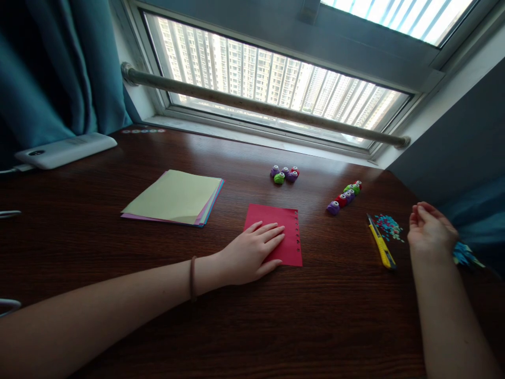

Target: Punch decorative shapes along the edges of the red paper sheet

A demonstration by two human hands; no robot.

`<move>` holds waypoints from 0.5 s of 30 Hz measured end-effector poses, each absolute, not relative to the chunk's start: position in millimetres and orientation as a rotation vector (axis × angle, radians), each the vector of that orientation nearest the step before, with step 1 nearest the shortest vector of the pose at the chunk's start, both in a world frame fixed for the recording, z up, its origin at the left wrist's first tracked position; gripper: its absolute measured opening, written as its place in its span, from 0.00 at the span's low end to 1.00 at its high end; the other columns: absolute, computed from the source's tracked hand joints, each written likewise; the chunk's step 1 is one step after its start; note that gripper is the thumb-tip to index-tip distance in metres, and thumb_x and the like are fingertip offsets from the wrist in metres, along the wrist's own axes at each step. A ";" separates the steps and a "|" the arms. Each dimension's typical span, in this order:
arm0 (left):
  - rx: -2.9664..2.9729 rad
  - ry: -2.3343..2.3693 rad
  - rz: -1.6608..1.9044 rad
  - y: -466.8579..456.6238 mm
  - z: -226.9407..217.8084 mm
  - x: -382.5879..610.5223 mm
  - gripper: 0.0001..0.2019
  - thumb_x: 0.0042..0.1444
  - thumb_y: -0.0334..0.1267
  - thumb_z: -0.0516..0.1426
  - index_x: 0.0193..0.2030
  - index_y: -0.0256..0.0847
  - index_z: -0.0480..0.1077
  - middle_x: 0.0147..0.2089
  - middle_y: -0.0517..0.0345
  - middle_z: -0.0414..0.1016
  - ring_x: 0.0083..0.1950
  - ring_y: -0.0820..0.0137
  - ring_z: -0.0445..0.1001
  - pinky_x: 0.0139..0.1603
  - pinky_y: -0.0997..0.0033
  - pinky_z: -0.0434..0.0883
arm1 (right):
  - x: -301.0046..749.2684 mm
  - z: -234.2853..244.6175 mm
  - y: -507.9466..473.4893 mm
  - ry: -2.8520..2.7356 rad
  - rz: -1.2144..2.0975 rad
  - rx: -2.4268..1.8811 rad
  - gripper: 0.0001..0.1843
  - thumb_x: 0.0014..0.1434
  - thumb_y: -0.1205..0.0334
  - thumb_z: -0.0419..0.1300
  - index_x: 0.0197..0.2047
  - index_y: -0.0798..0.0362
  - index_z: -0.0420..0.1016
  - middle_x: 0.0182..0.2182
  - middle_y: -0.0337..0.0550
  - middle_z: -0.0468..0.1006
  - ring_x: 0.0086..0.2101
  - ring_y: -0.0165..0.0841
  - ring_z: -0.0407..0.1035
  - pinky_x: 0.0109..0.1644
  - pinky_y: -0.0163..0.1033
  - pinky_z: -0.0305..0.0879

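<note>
My left hand (pixel 258 252) lies flat on a sheet of red paper (pixel 290 226), fingers a little apart. A column of small punched shapes runs down the paper's right edge. My right hand (pixel 430 226) is raised at the far right with its fingers curled together; whatever is inside them, if anything, does not show. Just left of it is a pile of tiny coloured paper bits (pixel 389 227). Beside the pile lies a yellow utility knife (pixel 381 243). Small craft punches in purple, red and green stand in a row (pixel 344 198) and in a cluster (pixel 284 175) farther back.
A stack of coloured paper (pixel 173 197), pale yellow on top, lies on the left of the dark wooden table (pixel 252 326). A white device (pixel 67 150) with a cable sits by the curtain. Blue-green scraps (pixel 466 255) are behind my right wrist. A window rail (pixel 260 108) crosses the back.
</note>
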State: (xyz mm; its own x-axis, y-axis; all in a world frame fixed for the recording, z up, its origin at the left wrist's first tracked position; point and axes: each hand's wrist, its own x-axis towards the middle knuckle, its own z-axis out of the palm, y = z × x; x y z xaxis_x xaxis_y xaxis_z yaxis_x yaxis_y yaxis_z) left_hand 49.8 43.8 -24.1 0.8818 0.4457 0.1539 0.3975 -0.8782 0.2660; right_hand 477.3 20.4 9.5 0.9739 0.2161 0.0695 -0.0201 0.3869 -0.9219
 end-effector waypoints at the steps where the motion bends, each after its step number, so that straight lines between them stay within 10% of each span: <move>1: 2.824 0.639 0.317 44.0 -24.1 49.9 0.26 0.62 0.48 0.48 0.64 0.37 0.54 0.66 0.47 0.53 0.67 0.59 0.50 0.65 0.55 0.50 | 477.0 9.5 20.5 -0.193 0.144 -1.166 0.12 0.44 0.85 0.59 0.29 0.60 0.76 0.30 0.46 0.76 0.30 0.26 0.72 0.39 0.30 0.68; 15: 2.837 0.697 0.343 42.2 -22.0 49.7 0.26 0.61 0.48 0.50 0.63 0.37 0.57 0.65 0.47 0.56 0.65 0.57 0.54 0.64 0.56 0.52 | 461.8 7.2 25.4 -0.330 0.087 -1.247 0.10 0.43 0.81 0.61 0.30 0.59 0.76 0.30 0.44 0.76 0.30 0.25 0.71 0.39 0.30 0.67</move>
State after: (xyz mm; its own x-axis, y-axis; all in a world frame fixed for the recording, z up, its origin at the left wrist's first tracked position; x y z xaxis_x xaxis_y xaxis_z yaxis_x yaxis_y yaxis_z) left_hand 49.7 42.2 -22.0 0.8619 0.4757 0.1756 0.4292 -0.8688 0.2469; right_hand 461.8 25.4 7.2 0.9494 0.2435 0.1984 0.1139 0.3218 -0.9399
